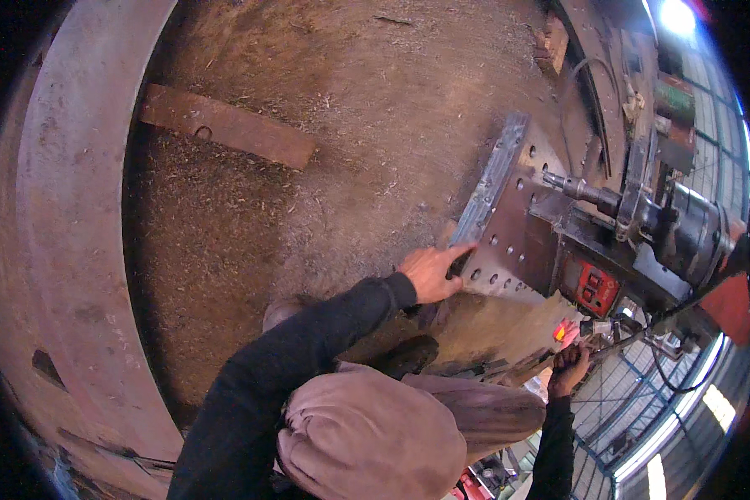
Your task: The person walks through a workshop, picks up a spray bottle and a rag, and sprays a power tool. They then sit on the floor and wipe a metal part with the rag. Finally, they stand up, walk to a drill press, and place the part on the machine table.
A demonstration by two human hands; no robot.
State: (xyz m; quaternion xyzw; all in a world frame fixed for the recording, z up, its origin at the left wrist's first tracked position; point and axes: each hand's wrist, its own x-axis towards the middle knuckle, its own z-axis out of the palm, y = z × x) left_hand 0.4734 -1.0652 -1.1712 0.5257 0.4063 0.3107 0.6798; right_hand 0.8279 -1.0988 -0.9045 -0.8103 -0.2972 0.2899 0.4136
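Observation:
A steel plate (521,242) with several round holes lies tilted in the middle right. My left hand (432,274) rests at its near left corner, thumb and index finger spread apart at the edge. On the plate stands a magnetic drill (633,225), its spindle and cutter (568,184) pointing left over the plate and its red switch panel (590,287) facing me. Lower right, my right hand (568,371) is closed around a dark rod-like handle (621,343) that runs up toward the drill. The far end of this handle is hard to make out.
A wide steel beam (75,208) curves along the left side. A rusty flat bar (225,125) lies on the dirt floor (350,100), which is strewn with metal shavings. Steel pieces (587,75) and a black cable (671,379) are at the right. My knee (371,433) is below.

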